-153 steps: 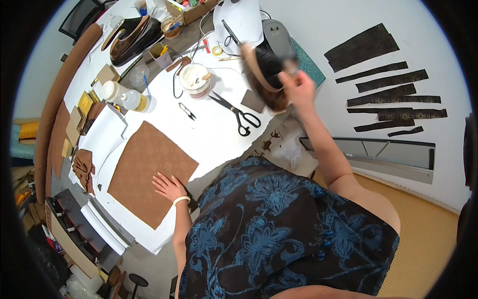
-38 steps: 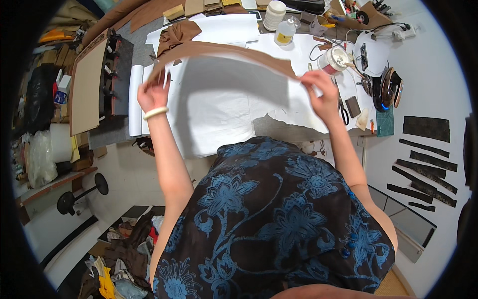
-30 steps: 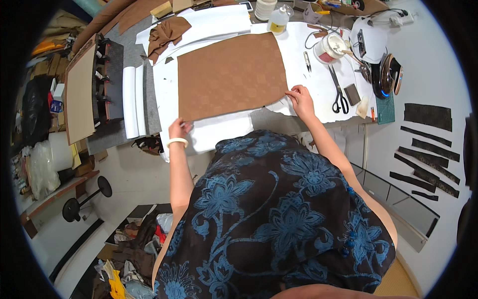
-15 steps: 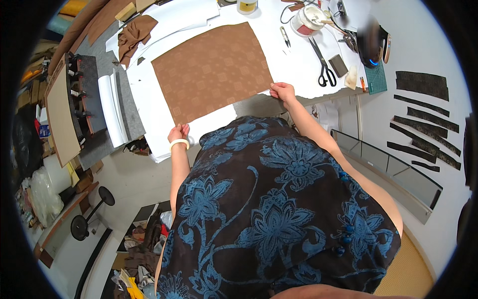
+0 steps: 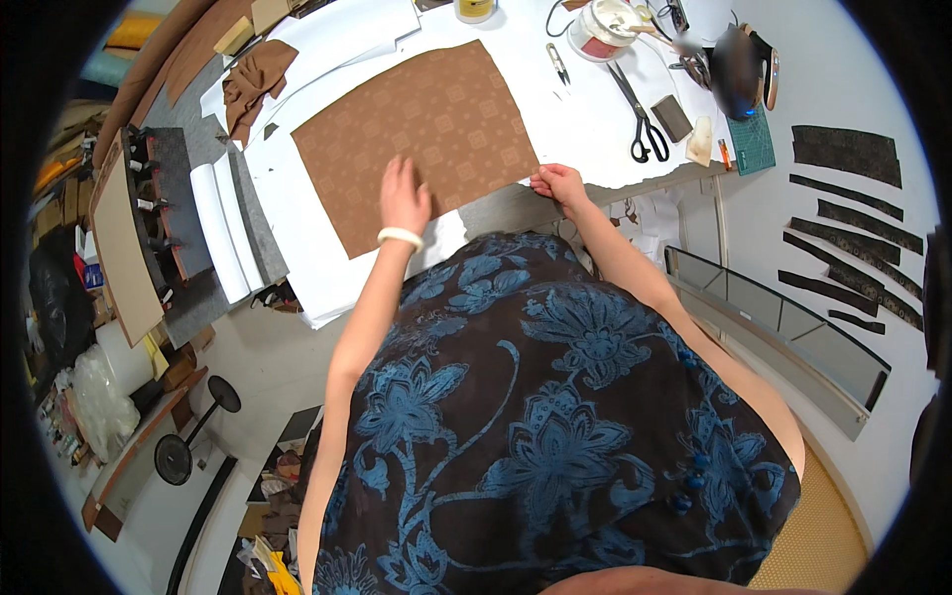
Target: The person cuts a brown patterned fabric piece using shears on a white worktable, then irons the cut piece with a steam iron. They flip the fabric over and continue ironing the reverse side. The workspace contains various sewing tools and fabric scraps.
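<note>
Holding flattened, straight-fingered left hand (image 5: 404, 203) over brown patterned sheet (image 5: 441, 119), toward its 6 o'clock edge; pinching 3 o'clock corner between fingertips of curled right hand (image 5: 561, 185).

You have no words or numbers here that can be read; the print is too small or blurred. The bottle (image 5: 475, 12), cut off by your view's top edge near the far right corner of your brown sheet (image 5: 451, 124), bears a yellow label. Your white tub (image 5: 599, 45) carries a reddish label on the side facing you, its lettering too small to make out. On your green cutting mat (image 5: 754, 149) pale ruled lines show, any figures illegible. At your far left, a small blue box (image 5: 93, 276) is too indistinct to read.
</note>
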Demonstrator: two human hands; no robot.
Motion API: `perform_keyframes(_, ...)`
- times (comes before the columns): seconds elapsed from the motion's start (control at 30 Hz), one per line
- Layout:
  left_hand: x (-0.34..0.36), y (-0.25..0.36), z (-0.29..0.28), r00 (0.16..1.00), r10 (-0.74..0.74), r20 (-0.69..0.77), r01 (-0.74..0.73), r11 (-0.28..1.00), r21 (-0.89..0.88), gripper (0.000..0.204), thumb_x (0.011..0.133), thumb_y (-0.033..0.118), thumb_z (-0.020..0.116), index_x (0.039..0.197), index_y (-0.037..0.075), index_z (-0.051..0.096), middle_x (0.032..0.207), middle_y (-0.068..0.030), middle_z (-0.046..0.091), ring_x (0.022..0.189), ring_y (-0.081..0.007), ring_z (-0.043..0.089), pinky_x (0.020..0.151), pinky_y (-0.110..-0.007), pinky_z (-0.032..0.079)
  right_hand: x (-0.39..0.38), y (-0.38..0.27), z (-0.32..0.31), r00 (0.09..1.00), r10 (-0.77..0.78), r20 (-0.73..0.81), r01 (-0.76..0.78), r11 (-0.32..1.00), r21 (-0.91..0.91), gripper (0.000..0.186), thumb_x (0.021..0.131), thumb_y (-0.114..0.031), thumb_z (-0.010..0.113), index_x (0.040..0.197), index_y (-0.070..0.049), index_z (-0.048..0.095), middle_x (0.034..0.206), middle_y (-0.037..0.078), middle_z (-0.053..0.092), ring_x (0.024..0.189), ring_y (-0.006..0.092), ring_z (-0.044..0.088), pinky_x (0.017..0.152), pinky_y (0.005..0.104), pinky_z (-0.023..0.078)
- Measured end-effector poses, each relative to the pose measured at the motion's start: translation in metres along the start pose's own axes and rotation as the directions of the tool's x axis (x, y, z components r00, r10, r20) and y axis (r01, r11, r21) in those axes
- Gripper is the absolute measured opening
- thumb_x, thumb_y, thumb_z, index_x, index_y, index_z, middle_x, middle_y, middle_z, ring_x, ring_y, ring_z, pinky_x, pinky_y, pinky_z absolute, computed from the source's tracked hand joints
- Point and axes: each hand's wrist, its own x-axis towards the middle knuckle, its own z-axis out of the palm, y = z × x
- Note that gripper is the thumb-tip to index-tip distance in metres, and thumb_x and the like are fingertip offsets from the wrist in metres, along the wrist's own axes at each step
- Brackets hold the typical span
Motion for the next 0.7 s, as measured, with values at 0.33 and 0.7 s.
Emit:
perform_keyframes(0.33, 0.075, 0.086, 0.077, 0.788, 0.438, 0.433, -0.263, 0.875, -0.406, 0.058, 0.095, 0.031, 0.065, 0.145, 0.004, 0.053, 0.157, -0.0244, 0.043, 0.152, -0.0421, 0.029, 0.125, -0.054, 0.02, -0.008, -0.003, 0.002, 1.0, 0.002, 0.018, -0.001, 0.998, -0.07, 0.025, 0.106, -0.016, 0.058, 0.119, 0.005, 0.064, 0.1, 0.014, 0.075, 0.086, 0.0181, 0.074, 0.074, 0.0269, 0.06)
perform_keyframes(0.7, 0.042, 0.055, 0.078, 0.952, 0.136, 0.274, -0.054, 0.957, -0.286, 0.055, 0.09, 0.008, 0.063, 0.145, 0.003, 0.056, 0.161, -0.0215, 0.038, 0.154, -0.0375, 0.029, 0.127, -0.044, 0.023, -0.014, 0.0, 0.004, 0.999, -0.04, 0.03, 0.041, 0.999, -0.021, 0.025, 0.102, -0.015, 0.066, 0.12, 0.003, 0.069, 0.1, 0.01, 0.076, 0.085, 0.0148, 0.074, 0.075, 0.0241, 0.059)
